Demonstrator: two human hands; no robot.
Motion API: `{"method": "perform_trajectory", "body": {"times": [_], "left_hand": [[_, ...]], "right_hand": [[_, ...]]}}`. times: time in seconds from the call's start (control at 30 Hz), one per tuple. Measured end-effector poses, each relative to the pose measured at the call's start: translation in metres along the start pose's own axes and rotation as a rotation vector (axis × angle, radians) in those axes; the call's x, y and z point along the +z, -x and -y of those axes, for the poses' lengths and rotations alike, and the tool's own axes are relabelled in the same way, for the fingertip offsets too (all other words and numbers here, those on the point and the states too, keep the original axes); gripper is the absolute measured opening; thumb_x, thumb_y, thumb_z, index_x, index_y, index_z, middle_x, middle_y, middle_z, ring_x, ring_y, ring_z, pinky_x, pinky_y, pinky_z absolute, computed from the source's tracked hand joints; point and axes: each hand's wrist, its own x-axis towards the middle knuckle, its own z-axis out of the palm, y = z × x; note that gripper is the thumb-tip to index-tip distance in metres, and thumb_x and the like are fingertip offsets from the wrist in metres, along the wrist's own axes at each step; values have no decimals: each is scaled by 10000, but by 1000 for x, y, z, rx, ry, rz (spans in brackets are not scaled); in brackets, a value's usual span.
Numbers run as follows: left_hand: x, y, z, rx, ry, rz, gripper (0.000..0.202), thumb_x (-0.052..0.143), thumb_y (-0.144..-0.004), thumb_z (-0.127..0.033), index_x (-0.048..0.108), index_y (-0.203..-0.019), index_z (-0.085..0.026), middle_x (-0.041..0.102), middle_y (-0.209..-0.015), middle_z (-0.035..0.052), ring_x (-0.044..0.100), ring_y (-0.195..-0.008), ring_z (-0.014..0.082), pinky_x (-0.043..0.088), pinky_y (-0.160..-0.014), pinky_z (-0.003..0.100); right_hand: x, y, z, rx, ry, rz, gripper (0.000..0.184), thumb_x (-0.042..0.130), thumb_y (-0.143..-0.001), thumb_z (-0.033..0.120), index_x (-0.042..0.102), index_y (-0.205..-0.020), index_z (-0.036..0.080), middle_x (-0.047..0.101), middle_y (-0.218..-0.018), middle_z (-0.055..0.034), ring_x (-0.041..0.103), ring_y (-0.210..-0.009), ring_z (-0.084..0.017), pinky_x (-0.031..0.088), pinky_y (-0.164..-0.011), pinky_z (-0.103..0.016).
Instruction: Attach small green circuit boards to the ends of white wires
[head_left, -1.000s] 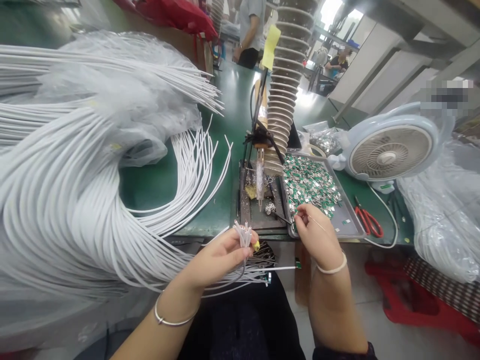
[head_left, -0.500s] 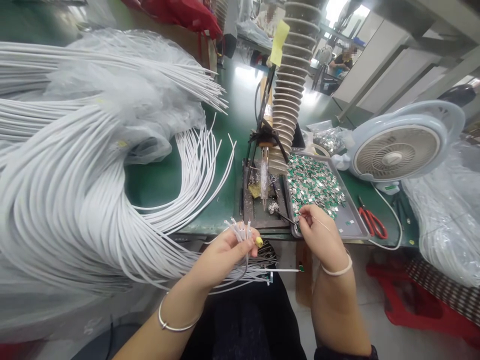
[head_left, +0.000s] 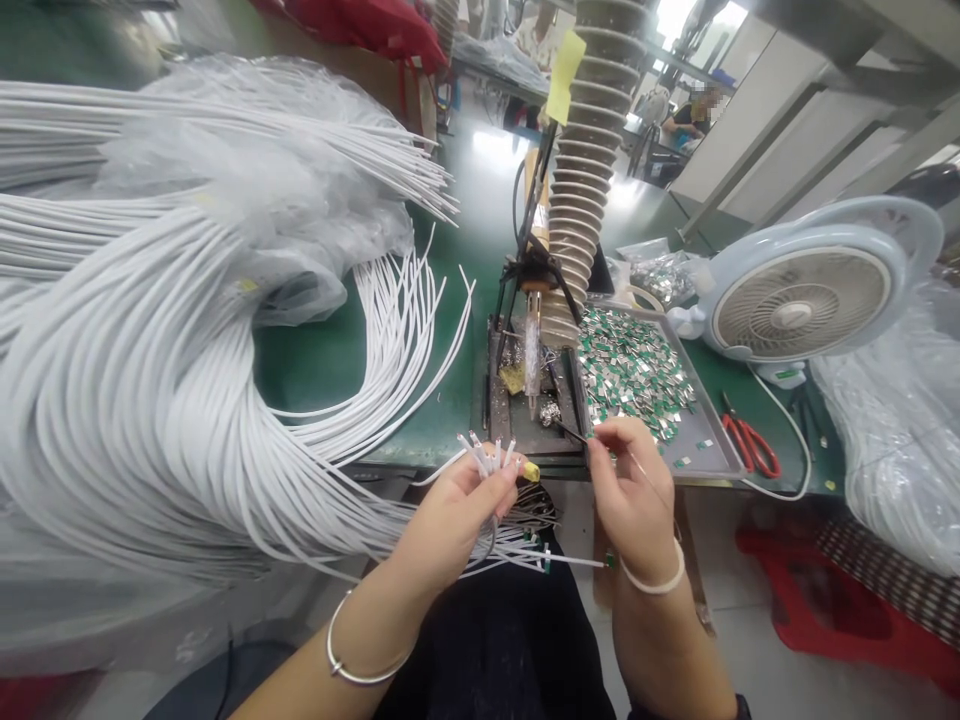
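Observation:
My left hand point(head_left: 454, 515) is closed round a small bundle of white cable ends point(head_left: 491, 455) that fan out above its fingers; a yellow cap covers one fingertip. My right hand point(head_left: 628, 488) pinches a tiny green and silver part and a thin wire near the front edge of the metal tray point(head_left: 701, 450). Both hands hover at the bench edge in front of the soldering iron point(head_left: 531, 355) and its stand. More finished cables lie across my lap below the hands.
A huge coil of white cables point(head_left: 135, 400) fills the left of the green bench point(head_left: 315, 365). The tray holds several small green parts point(head_left: 634, 370). A white fan point(head_left: 806, 300), red scissors point(head_left: 750, 445), a ribbed fume hose point(head_left: 581, 170) and plastic bags surround it. People work far behind.
Both hands have shifted slightly toward each other and toward me. My right hand has drawn back from the tray with the pinched part. The view has tilted a little.

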Motion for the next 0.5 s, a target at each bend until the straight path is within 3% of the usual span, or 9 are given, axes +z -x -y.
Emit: {"method": "perform_trajectory", "body": {"times": [0.17,0.27,0.5], "left_hand": [[6,0,-6,19,3,-19,184,612,-787,-346,591,-777,-164,422,-602,-50,343,-542,88,310,-554,239],[9,0,-7,51,-34,-34,144,594,-803,-306,596,-817,-162,460,-653,-37,396,-585,94,350,-583,229],[13,1,-8,65,4,-18,91,582,-805,-259,621,-844,-186,593,-811,3,555,-796,137,432,-776,242]], "right_hand": [[9,12,17,-23,-207,55,187,460,-840,72,555,-922,211,586,-875,-40,575,-871,-157,504,-770,-321],[16,18,20,30,-297,55,198,476,-838,88,569,-961,212,598,-940,-61,588,-923,-171,536,-760,-325],[25,20,26,207,-444,75,95,507,-843,141,574,-877,198,556,-804,-9,596,-628,-98,531,-588,-244]]}}
